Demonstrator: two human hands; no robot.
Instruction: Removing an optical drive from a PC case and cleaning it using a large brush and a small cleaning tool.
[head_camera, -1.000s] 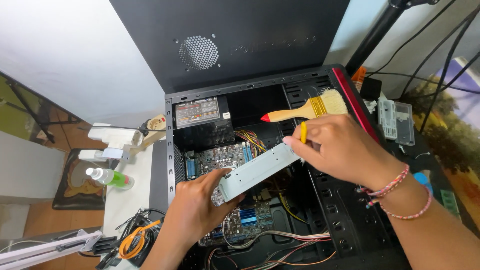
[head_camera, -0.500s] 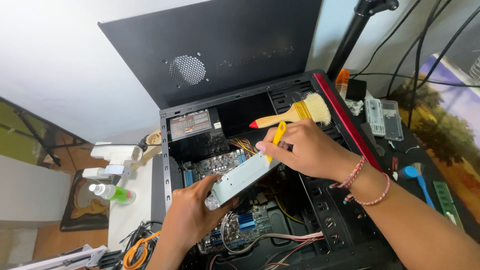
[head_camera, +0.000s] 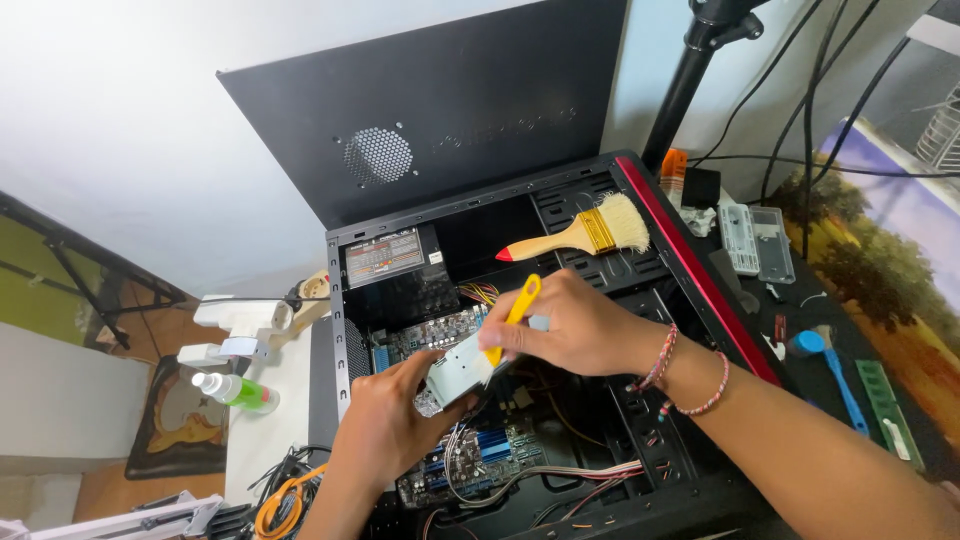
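Note:
An open black computer case (head_camera: 640, 200) lies on its side, its motherboard (head_camera: 470, 455) and cables exposed. My left hand (head_camera: 385, 430) grips the lower end of a silver metal drive unit (head_camera: 458, 376) held above the motherboard. My right hand (head_camera: 570, 325) rests on the drive's upper end and also holds a yellow-handled tool (head_camera: 512, 315), which sticks up between its fingers. A wooden-handled paintbrush (head_camera: 580, 235) with a red tip lies on the drive bays at the back of the case.
The detached black side panel (head_camera: 440, 110) leans against the wall behind. A green spray bottle (head_camera: 235, 390) and white power strip (head_camera: 245, 315) sit left. Right of the case lie clear plastic boxes (head_camera: 757, 238), a blue tool (head_camera: 830, 370) and a green memory stick (head_camera: 888, 410). A black stand (head_camera: 690, 70) rises behind.
Both hands have tilted the drive and drawn it lower and closer together over the motherboard. The yellow tool now stands more upright. The view has shifted, moving the case rightward.

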